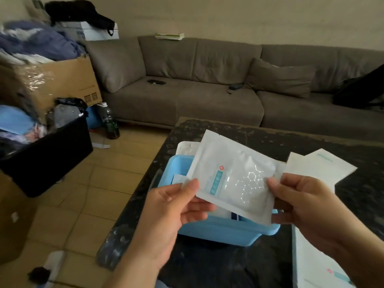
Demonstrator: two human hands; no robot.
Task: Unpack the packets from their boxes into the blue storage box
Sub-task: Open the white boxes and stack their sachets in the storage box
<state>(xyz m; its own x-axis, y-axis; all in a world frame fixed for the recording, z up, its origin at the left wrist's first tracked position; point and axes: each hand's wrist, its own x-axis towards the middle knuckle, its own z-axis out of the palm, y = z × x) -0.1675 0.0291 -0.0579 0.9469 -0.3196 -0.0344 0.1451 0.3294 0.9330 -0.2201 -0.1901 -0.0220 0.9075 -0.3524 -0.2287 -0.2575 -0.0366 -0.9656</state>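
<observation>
A white foil packet (234, 175) with a teal label and a hexagon pattern hangs tilted above the blue storage box (218, 231). My left hand (176, 206) pinches its lower left corner, thumb on top. My right hand (307, 206) pinches its right edge. The blue storage box stands on the dark table (280, 140) and holds other white packets, mostly hidden behind the lifted one. An opened white carton (320, 165) lies to the right on the table. Another white box (318, 265) with a teal label lies at the lower right.
A white lid (185, 147) leans behind the blue box. A grey sofa (187, 96) runs along the back. To the left stand a black bin (47, 150) of clothes, a cardboard box (62, 80) and a dark bottle (110, 121) on the tiled floor.
</observation>
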